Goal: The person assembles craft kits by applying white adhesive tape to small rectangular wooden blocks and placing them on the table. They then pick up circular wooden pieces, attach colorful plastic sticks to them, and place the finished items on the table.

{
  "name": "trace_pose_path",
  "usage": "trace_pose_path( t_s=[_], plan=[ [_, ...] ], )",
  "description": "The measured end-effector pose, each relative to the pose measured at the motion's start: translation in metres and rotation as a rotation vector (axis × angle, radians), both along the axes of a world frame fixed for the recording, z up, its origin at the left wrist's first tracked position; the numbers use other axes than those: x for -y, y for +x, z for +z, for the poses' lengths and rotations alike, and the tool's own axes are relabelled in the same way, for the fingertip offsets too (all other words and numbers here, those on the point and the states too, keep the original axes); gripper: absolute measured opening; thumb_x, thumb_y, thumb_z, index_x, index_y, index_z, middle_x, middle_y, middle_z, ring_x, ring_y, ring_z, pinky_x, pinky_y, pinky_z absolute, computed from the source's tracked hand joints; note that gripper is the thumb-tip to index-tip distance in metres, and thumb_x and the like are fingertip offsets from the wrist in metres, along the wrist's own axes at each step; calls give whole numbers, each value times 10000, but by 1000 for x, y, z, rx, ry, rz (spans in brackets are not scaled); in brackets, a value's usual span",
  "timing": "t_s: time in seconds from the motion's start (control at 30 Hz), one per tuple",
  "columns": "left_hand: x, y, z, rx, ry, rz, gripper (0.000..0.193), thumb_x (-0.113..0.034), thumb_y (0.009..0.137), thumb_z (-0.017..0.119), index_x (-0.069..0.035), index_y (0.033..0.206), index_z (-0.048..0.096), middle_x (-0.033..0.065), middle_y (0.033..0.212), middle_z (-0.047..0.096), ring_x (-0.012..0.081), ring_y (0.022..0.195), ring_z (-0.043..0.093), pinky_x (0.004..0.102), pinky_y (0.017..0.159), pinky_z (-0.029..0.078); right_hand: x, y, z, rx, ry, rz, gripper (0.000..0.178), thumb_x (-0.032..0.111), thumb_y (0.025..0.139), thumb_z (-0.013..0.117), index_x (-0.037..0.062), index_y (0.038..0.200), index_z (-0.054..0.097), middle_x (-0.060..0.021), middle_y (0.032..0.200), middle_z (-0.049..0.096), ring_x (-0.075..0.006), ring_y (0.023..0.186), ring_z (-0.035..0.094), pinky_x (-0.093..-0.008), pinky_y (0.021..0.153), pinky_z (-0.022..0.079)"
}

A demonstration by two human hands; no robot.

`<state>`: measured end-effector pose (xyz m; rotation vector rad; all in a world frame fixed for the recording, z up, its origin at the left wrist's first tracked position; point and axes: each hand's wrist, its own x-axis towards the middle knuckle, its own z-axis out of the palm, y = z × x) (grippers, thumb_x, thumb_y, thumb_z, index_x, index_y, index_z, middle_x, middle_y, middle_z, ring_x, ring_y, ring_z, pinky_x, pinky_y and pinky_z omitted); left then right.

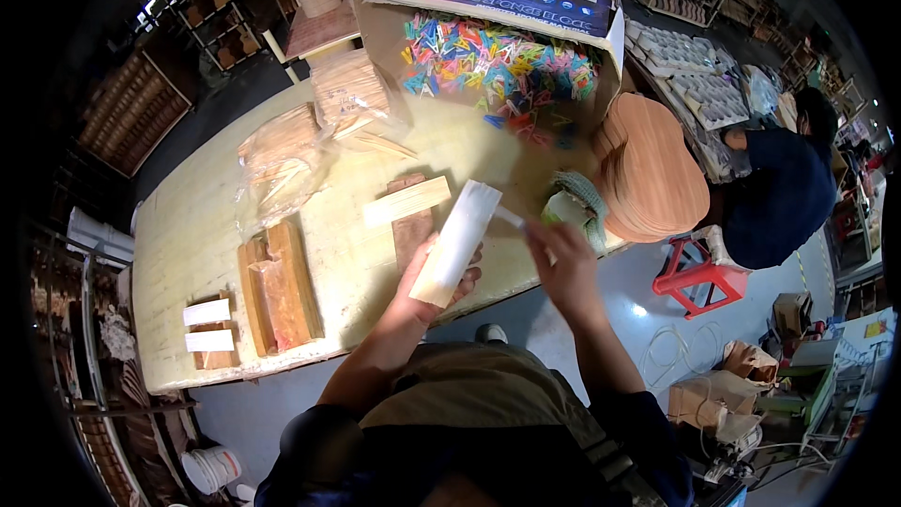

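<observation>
My left hand [410, 293] grips a flat pale wooden piece [456, 239] by its lower part, tilted up over the table's front edge. Its upper face has a whitish, shiny coating, with bare wood at the bottom end. In my right hand [566, 268] is a slim white stick-like tool [509, 216], its tip at the piece's upper right edge; I cannot make out what kind it is. Beyond the left hand, a pale wooden strip [408, 201] lies across a brown wooden block [411, 237]. A greenish cloth [584, 190] is bundled around a container right of the piece.
On the table [188, 225] are a grooved wooden block [282, 291], a small block with two white strips [208, 313], and bagged wood strips [347, 89]. A carton [375, 38] holds colourful clothespins. Guitar-shaped boards [657, 169] are stacked right, near a person [779, 188] and red stool [699, 277].
</observation>
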<state>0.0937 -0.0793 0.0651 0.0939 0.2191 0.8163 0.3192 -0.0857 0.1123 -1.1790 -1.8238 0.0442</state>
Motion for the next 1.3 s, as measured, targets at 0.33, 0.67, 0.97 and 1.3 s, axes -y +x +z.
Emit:
trace_pose_path(
  t_s=[0.33,0.67,0.97,1.3],
  plan=[
    [-2,-5,14,-45,20,3,395,-397,898,510,-68,1116,526,75,888,527,200,726,518,248,517,453,-14,18,-3,-288,-267,-34,173,43,792,713,28,965,698,-96,751,609,-167,612,589,-274,563,463],
    [-5,-7,2,-32,118,-24,536,-435,888,521,-2,1203,489,102,944,549,203,744,532,260,548,464,-16,5,8,-212,-172,-5,207,14,780,709,8,986,693,-93,750,611,-162,632,577,-278,561,455],
    [-22,-21,6,-47,-25,195,501,-368,919,511,75,1153,498,145,963,575,219,762,502,279,577,462,30,-32,-5,42,31,263,246,61,734,728,71,978,701,-53,768,587,-209,626,568,-317,522,469],
    [-22,-24,9,3,-37,232,484,-363,909,541,43,1168,502,139,977,558,213,795,480,271,608,449,28,-30,-11,61,77,287,276,31,715,715,84,985,706,-42,743,567,-205,625,563,-322,521,455]
  ],
)
